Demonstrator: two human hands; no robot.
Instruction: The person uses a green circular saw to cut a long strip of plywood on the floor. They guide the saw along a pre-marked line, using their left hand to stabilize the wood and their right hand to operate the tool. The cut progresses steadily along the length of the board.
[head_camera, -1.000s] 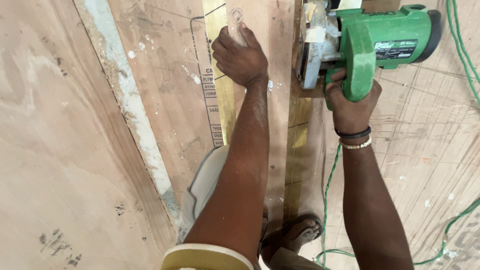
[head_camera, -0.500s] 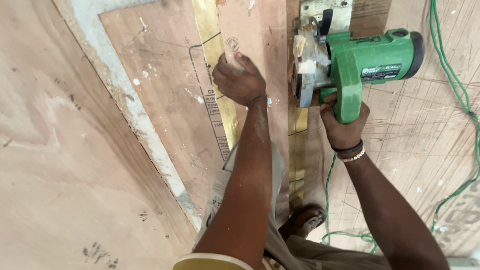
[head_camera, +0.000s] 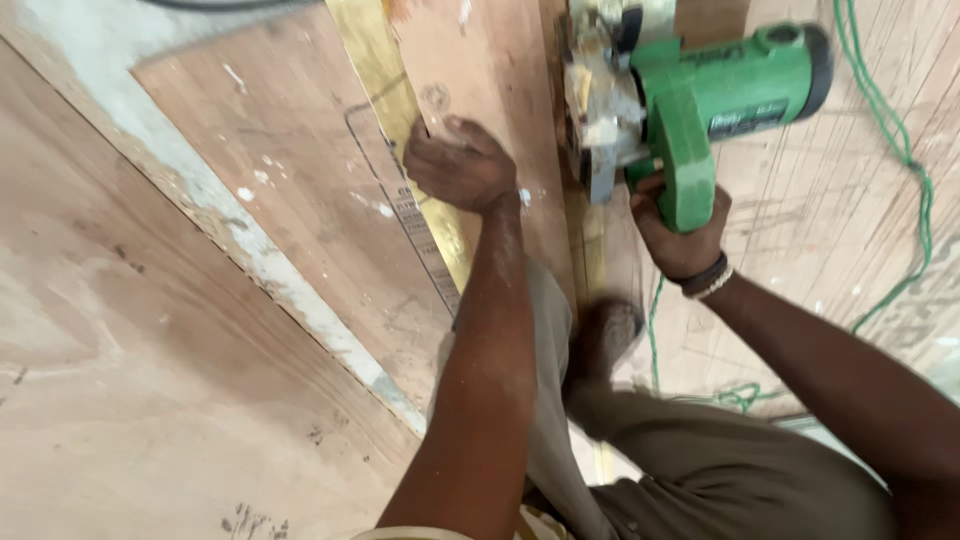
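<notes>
My left hand (head_camera: 458, 166) presses down on a narrow brown plywood strip (head_camera: 480, 75), fingers curled at its left edge beside a yellow straightedge (head_camera: 395, 110). My right hand (head_camera: 680, 235) grips the handle of a green circular saw (head_camera: 700, 100), whose metal blade guard (head_camera: 595, 100) sits at the strip's right edge. A dark and white bracelet circles my right wrist. The blade itself is hidden by the guard.
Large plywood sheets (head_camera: 150, 330) cover the floor to the left, one with a pale painted band (head_camera: 250, 250). A green power cord (head_camera: 900, 150) trails over the scratched board on the right. My foot (head_camera: 605, 335) and trouser legs are below the saw.
The view has shifted, so both hands and the saw sit lower and more to the right in frame. The saw stays at the strip's edge; the left hand keeps pressing the strip.
</notes>
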